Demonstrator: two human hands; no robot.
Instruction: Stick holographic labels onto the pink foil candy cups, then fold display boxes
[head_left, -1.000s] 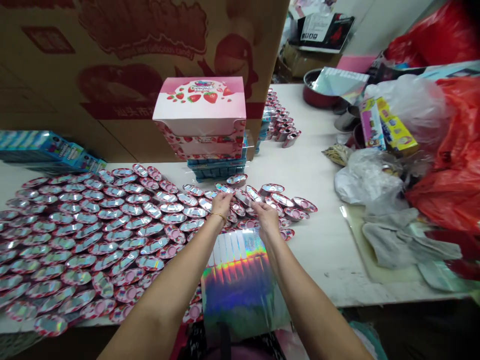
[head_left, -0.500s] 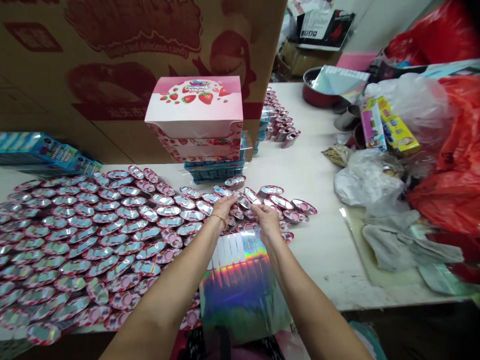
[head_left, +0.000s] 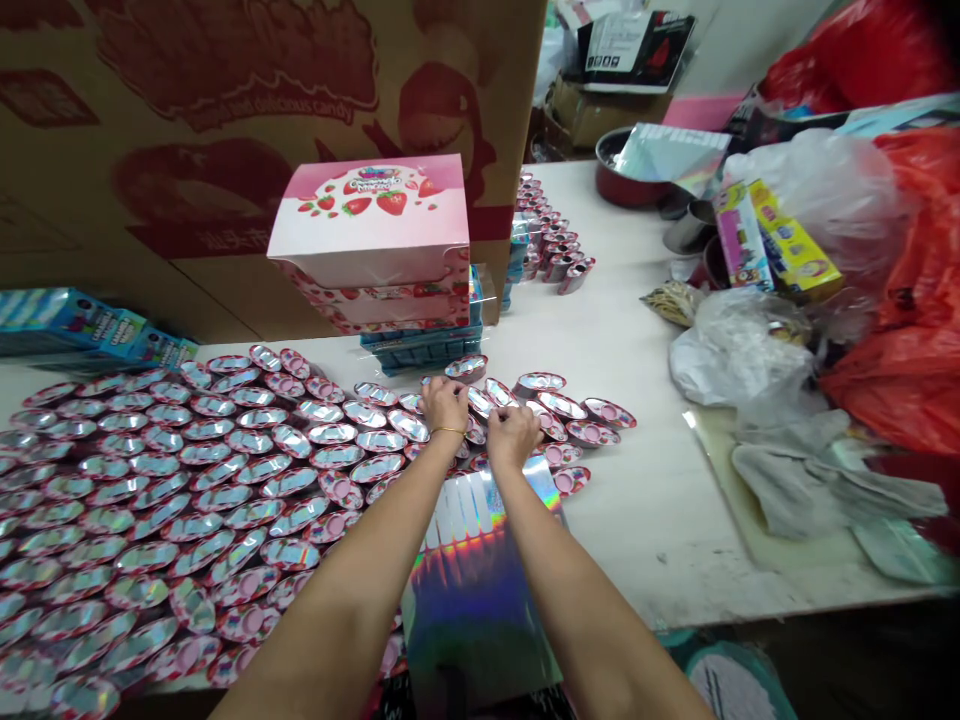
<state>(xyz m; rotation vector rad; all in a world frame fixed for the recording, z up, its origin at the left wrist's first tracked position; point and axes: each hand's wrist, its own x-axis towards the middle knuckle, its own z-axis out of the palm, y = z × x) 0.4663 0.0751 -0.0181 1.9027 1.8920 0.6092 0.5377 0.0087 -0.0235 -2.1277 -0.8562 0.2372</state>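
Note:
Both hands work close together among small oval red-and-pink packs (head_left: 381, 440), many topped with a shiny silvery sticker. My left hand (head_left: 445, 405), with a gold bangle at its wrist, is closed, its fingertips drawn together over the packs. To its right, my right hand (head_left: 513, 437) is curled with thumb and fingers pressed together, touching the packs' tops. What either hand pinches is too small or hidden to tell. Under my forearms lies a rainbow-shiny sticker sheet (head_left: 472, 600), with bare strips along its upper part.
A strawberry-print box (head_left: 367, 230) sits on blue packs before a large brown carton (head_left: 247, 200). Blue boxes (head_left: 90, 325) lie at left. To the right are a dark red pan (head_left: 634, 185), plastic bags (head_left: 750, 350) and a grey cloth (head_left: 810, 480).
My right hand has shifted left and turned knuckles-up, closer to my left hand. My left hand has moved slightly left and down. The camera view has shifted a little.

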